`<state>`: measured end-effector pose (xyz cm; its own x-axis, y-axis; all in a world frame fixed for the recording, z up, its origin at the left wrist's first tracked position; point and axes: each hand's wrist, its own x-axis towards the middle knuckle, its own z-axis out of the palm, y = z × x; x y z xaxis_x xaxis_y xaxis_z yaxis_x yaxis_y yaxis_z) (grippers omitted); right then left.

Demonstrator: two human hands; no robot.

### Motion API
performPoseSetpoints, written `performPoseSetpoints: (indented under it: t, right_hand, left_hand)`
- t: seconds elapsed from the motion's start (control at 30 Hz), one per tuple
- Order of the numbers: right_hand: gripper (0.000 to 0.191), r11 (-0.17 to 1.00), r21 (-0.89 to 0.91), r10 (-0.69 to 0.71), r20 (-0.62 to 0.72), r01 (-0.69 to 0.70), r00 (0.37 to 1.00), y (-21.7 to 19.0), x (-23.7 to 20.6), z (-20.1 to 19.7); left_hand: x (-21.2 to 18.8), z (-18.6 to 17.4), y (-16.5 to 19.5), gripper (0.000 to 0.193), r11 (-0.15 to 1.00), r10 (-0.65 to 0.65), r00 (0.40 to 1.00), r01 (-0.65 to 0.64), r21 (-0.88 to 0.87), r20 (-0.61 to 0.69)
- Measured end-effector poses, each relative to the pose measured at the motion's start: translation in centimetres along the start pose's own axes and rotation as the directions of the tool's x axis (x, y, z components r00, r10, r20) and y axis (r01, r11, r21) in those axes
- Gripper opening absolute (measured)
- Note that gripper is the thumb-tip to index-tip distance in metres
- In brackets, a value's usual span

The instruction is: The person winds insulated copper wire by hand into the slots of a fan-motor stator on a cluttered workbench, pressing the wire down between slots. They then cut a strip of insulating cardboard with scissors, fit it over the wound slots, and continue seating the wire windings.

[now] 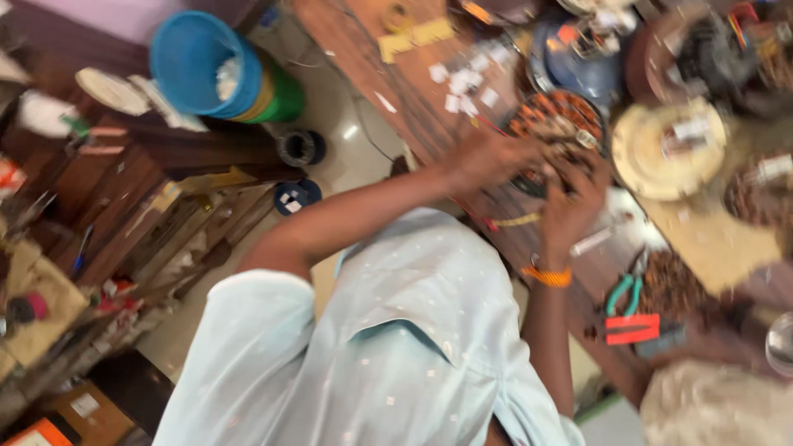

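resting between both hands [529, 169], the copper-wound stator [555, 124] touches them.

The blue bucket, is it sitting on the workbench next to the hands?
No, the blue bucket stands on the floor, well apart from the workbench and the hands.

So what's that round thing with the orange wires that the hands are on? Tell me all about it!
The round coil piece is a dark ring wound with coppery-orange wire in bundles around it, with a lighter middle. It lies flat on the brown wooden bench, beside a cream disc. The left hand covers its near left edge and the right hand grips its near right edge. The picture is blurred, so finer parts cannot be told.
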<state>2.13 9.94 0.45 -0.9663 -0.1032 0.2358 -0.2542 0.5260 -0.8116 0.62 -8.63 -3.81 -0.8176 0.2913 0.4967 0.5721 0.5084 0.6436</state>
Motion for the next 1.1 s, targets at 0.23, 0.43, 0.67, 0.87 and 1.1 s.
performPoseSetpoints:
  t: [0.23,0.43,0.67,0.87,1.1]
  right_hand:
    - [0.022,0.998,-0.044,0.051,-0.033,-0.052,0.998,0.3,-0.5,-1.7]
    - [0.017,0.998,-0.053,0.009,-0.058,-0.012,0.998,0.8,-0.9,-1.0]
    - [0.007,0.992,-0.122,-0.013,-0.056,0.006,0.998,-5.2,4.2,-3.0]
    - [0.012,0.871,-0.102,-0.359,0.534,0.48,0.765,-12.7,19.8,7.9]
    - [0.009,0.581,0.04,-0.554,0.751,0.813,0.359,-11.9,32.1,32.8]
  left_hand:
    - [0.7,2.7,0.4,0.015,0.987,-0.144,0.987,0.148,-0.057,0.069]
    - [2.0,1.8,0.0,0.01,0.994,-0.028,0.986,0.01,0.111,0.167]
    - [2.7,3.5,-1.1,0.01,0.992,0.038,0.986,-0.056,0.111,0.161]
    - [2.8,6.5,-1.5,0.01,0.999,-0.016,0.968,0.023,-0.028,0.252]
    - [2.1,6.3,-0.4,0.009,0.987,0.104,0.994,-0.107,-0.123,-0.032]
